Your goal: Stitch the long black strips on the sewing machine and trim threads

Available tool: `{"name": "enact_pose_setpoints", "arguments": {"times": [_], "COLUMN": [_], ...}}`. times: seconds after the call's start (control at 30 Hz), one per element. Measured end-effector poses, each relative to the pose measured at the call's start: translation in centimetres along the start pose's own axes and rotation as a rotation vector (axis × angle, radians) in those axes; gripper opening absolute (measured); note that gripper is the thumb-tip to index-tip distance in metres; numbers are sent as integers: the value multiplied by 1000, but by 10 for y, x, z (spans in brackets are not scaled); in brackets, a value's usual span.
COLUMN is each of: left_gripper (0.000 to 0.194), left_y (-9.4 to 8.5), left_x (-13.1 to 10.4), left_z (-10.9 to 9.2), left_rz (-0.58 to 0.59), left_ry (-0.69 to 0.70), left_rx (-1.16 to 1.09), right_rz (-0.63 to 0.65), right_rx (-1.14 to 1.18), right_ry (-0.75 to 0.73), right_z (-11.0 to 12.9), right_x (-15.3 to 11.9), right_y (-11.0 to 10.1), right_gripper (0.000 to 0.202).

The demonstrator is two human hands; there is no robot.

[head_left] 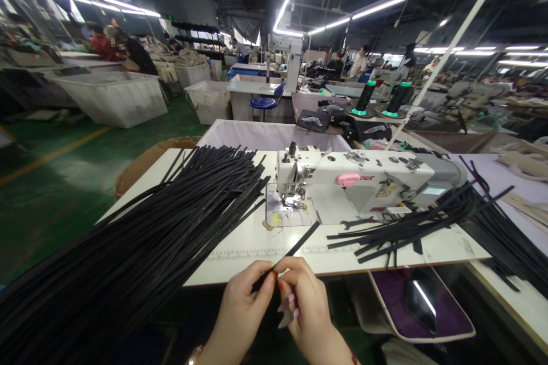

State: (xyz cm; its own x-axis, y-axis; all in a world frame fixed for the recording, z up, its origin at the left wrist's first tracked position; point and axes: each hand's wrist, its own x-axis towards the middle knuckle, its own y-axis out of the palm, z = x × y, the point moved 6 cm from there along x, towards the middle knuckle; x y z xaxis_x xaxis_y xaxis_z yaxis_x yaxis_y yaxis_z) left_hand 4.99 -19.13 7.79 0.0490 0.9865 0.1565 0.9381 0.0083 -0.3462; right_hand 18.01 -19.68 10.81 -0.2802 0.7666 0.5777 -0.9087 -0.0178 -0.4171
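Note:
My left hand (244, 302) and my right hand (306, 302) meet at the table's near edge, both pinching the near end of one thin black strap (299, 244). The strap runs up and to the right toward the white sewing machine (355, 185), whose needle area (294, 197) is just beyond its far end. A large pile of long black straps (141, 245) covers the left of the table and hangs over its near edge. A smaller bundle of black straps (411, 225) lies right of the machine.
The white table (248, 239) has a printed ruler along its front. A wrench (357, 221) lies by the machine. Thread cones (363, 100) stand behind. A white fabric bin (265, 136) sits past the table; other people work at distant stations.

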Motion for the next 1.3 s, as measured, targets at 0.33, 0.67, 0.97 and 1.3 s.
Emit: {"name": "enact_pose_setpoints", "arguments": {"times": [0.33,0.67,0.97,1.3], "left_gripper": [19,33,45,43], "left_y": [-26,-50,-7,-12], "left_x": [4,11,-5,-11], "left_z": [15,43,0,-21], "left_rz": [-39,-136,18,-108], "left_ry": [7,-240,-382,-296], "left_rx": [83,-232,-602,-460], "right_rz": [10,-106,-31,-57], "right_rx": [1163,625,-48,-291], "right_ry": [692,412,265,22], "right_z": [-19,-6,-17,7], "right_x": [2,8,3,12], "right_y": [-5,-71,-33,-30], "right_gripper": [19,20,16,20]}}
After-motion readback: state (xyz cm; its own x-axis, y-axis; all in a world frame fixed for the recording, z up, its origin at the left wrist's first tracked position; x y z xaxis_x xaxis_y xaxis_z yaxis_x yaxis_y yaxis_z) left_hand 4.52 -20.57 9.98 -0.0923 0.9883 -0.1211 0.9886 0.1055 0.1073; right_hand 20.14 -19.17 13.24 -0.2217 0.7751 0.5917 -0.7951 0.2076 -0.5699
